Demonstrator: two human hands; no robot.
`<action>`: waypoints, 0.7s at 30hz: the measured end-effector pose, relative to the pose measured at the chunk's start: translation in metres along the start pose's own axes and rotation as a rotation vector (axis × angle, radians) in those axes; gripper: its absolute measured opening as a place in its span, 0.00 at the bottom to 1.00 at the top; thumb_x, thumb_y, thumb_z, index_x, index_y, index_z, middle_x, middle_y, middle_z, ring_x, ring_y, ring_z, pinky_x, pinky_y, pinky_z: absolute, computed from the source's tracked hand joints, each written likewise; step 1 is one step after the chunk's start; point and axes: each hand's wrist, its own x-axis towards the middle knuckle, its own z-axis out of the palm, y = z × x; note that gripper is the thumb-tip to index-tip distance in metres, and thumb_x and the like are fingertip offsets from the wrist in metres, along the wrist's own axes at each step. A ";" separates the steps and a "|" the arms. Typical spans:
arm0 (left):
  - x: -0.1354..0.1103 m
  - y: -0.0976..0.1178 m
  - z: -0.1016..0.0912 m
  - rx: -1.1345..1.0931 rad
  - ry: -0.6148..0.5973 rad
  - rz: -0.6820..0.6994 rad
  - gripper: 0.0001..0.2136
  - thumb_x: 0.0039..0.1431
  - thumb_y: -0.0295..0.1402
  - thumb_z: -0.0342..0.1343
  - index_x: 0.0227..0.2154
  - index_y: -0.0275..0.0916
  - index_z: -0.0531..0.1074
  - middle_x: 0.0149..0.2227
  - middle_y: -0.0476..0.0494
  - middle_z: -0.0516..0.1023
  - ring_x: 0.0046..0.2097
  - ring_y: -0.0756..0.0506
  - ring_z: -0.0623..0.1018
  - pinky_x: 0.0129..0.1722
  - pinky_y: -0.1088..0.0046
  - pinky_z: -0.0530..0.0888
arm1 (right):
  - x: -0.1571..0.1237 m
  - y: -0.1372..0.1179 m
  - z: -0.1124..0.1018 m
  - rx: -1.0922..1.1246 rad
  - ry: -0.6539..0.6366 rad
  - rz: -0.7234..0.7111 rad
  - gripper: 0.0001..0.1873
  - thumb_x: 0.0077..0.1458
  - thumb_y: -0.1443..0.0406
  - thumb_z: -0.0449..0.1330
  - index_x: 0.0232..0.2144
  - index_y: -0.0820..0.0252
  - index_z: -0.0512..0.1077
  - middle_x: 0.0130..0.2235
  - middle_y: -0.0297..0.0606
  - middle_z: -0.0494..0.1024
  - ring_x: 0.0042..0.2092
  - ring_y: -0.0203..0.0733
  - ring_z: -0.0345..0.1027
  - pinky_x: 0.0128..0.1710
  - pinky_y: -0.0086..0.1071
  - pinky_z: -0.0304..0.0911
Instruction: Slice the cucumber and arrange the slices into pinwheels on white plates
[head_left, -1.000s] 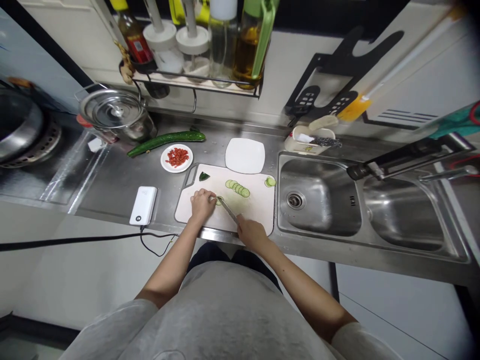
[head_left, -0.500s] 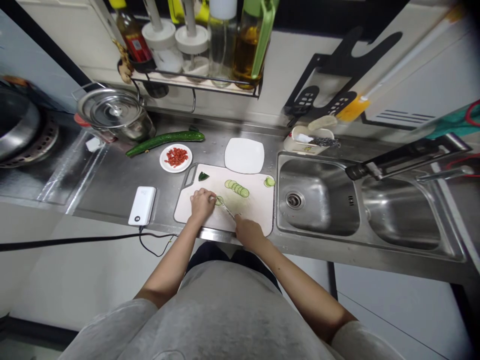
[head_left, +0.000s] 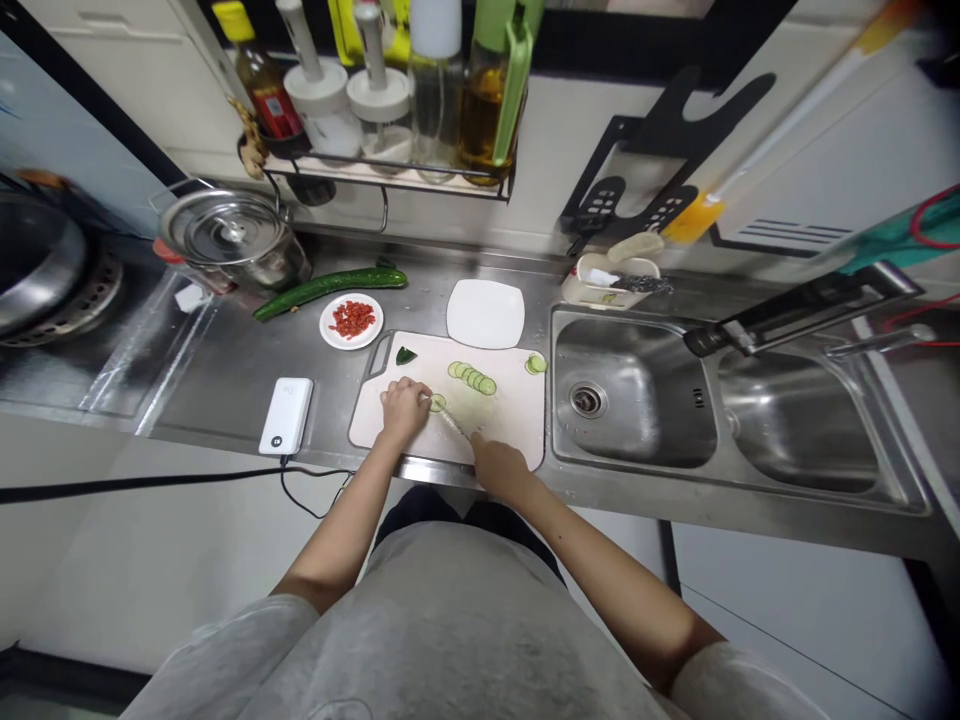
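Note:
A pale cutting board [head_left: 379, 415] lies on the steel counter. Over its left half my left hand [head_left: 405, 408] is closed, its fingertips pinching the edge of a cucumber slice [head_left: 438, 402]. My right hand [head_left: 501, 465] grips a knife [head_left: 454, 423] by its handle, which the hand hides. The thin blade points up and left, its tip at that slice. Behind the hands, a row of overlapping cucumber slices [head_left: 472, 378] lies on the board. A few more slices [head_left: 535, 364] sit at the right corner, and a dark green cucumber end [head_left: 406, 355] at the upper left.
A white square plate [head_left: 486, 312] stands behind the board, a small plate of red pieces [head_left: 352, 320] to its left. Further back lie a whole cucumber [head_left: 330, 288] and a lidded pot [head_left: 234, 235]. A power bank [head_left: 286, 415] is left, a double sink [head_left: 637, 390] right.
The knife blade has shifted slightly, and more of the cucumber slice at its tip shows. Both hands stay nearly in place. The view has moved a little.

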 end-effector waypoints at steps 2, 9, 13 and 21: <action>0.000 0.001 0.000 0.009 -0.004 -0.004 0.08 0.56 0.35 0.53 0.37 0.46 0.76 0.43 0.41 0.72 0.49 0.38 0.67 0.48 0.58 0.62 | -0.003 0.003 0.001 0.008 -0.008 0.006 0.18 0.58 0.73 0.47 0.51 0.62 0.61 0.40 0.50 0.77 0.44 0.50 0.73 0.37 0.36 0.64; -0.003 0.007 0.003 0.040 0.015 0.005 0.09 0.54 0.39 0.55 0.36 0.43 0.74 0.44 0.39 0.72 0.49 0.36 0.67 0.48 0.56 0.61 | -0.019 0.018 0.012 0.037 -0.019 0.008 0.16 0.59 0.72 0.47 0.49 0.62 0.61 0.41 0.49 0.76 0.44 0.49 0.72 0.36 0.34 0.61; -0.003 0.011 0.004 0.039 0.005 0.002 0.06 0.53 0.34 0.55 0.34 0.43 0.73 0.42 0.40 0.73 0.48 0.37 0.68 0.46 0.57 0.60 | -0.031 0.035 0.014 0.053 -0.033 -0.011 0.14 0.60 0.70 0.46 0.47 0.60 0.63 0.42 0.47 0.76 0.43 0.48 0.72 0.35 0.33 0.58; -0.014 0.020 -0.001 -0.086 -0.034 0.004 0.04 0.55 0.30 0.53 0.33 0.43 0.71 0.33 0.47 0.76 0.42 0.42 0.72 0.45 0.61 0.59 | -0.039 0.051 0.012 0.121 -0.051 -0.038 0.12 0.61 0.67 0.45 0.44 0.60 0.64 0.43 0.45 0.76 0.44 0.46 0.70 0.33 0.31 0.53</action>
